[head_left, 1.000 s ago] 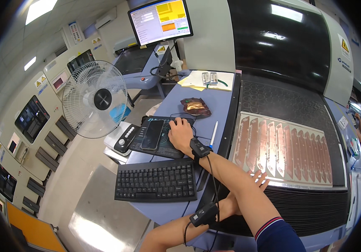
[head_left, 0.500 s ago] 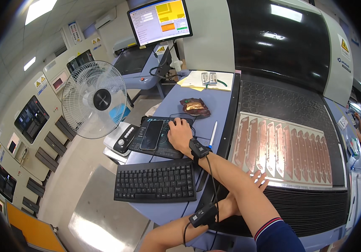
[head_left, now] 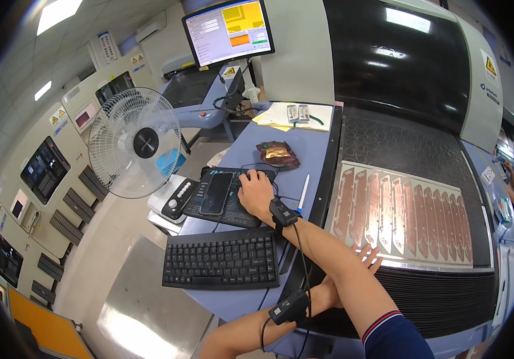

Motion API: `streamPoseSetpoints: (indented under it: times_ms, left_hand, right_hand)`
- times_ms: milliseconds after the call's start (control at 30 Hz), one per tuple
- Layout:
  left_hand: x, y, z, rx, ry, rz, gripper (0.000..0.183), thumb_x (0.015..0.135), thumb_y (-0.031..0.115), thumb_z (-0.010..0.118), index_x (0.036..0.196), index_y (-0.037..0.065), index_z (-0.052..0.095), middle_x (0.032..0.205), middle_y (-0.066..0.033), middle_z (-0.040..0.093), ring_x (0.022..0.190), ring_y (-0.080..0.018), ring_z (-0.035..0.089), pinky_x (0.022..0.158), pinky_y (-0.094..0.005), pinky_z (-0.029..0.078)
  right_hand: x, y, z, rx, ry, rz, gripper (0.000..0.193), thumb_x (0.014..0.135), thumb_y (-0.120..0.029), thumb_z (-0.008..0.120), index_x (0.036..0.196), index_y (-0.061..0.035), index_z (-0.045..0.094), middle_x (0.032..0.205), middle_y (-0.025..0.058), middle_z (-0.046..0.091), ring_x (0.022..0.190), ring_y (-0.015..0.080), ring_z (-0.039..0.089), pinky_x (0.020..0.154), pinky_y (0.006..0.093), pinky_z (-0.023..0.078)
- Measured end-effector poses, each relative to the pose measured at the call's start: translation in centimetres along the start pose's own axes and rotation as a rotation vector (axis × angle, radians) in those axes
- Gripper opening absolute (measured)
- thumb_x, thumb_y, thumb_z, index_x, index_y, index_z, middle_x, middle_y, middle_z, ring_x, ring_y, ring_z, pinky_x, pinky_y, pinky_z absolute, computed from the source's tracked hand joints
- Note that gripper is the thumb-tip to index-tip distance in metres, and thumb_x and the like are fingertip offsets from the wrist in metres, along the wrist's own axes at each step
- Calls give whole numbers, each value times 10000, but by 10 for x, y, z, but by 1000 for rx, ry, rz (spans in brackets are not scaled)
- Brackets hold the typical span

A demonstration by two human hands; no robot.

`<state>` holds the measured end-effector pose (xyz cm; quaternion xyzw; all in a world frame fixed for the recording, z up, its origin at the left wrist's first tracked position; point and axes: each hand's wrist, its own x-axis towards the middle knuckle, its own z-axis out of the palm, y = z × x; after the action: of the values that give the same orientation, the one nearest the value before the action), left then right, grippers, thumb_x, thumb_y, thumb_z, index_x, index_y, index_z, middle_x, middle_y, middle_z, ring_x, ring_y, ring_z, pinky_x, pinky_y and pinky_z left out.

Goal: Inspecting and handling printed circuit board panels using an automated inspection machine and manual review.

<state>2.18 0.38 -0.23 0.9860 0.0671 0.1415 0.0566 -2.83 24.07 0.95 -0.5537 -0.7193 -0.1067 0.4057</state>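
Observation:
My right hand (head_left: pixel 257 192) rests, fingers curved, over a computer mouse almost wholly hidden beneath it, on a dark mouse pad (head_left: pixel 194 207). A dark-screened smartphone (head_left: pixel 216 194) lies on the pad just left of that hand. My right forearm crosses above my left one. Partly covered by it, my left hand (head_left: pixel 369 256) reaches out to the right with fingers spread, at the near edge of a copper-coloured panel (head_left: pixel 415 218) with rows of long strips. The panel lies flat on the machine's dark bed (head_left: pixel 400 140).
A black keyboard (head_left: pixel 221 258) sits nearer me; a monitor (head_left: pixel 228 33) stands beyond. A pen (head_left: pixel 305 190), a crumpled dark packet (head_left: pixel 278 154) and papers (head_left: pixel 275 113) with small tools occupy the blue table. At left stands a fan (head_left: pixel 134 142). Black pleated bellows (head_left: pixel 412 302) front the bed.

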Motion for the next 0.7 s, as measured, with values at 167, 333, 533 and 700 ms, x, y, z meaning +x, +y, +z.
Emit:
streamPoseSetpoints:
  times_ms: [167, 333, 533, 700]
  left_hand:
    - [0, -1, 5, 23, 8, -2, 829, 956, 529, 473, 1552, -7, 259, 1628, -239, 216, 1530, -395, 156, 1229, -565, 106]
    - [0, -2, 2, -27, -10, -7, 839, 946, 522, 482, 1554, -9, 252, 1628, -244, 209, 1530, -400, 153, 1227, -569, 104]
    - [0, -2, 4, -24, 29, 9, 840, 938, 513, 477, 1552, -13, 252, 1626, -250, 210, 1528, -411, 152, 1224, -576, 105]
    - [1, -1, 4, -3, -11, -3, 827, 945, 515, 458, 1550, -12, 255, 1622, -252, 221, 1529, -407, 154, 1224, -577, 107]
  right_hand:
    - [0, 2, 1, 34, 1, -39, 282, 819, -147, 690, 1081, -53, 647, 1147, 160, 596, 1077, 359, 581, 909, 472, 501]
    - [1, 2, 2, 49, -5, -55, 289, 821, -146, 693, 1091, -56, 645, 1161, 162, 597, 1082, 360, 581, 917, 465, 502]
    - [1, 3, 1, 51, 49, -94, 259, 818, -146, 673, 1053, -38, 660, 1114, 168, 593, 1035, 354, 582, 885, 458, 501]
    - [1, 2, 1, 57, -34, -47, 289, 826, -150, 688, 1093, -47, 645, 1190, 169, 596, 1105, 370, 576, 932, 465, 498]
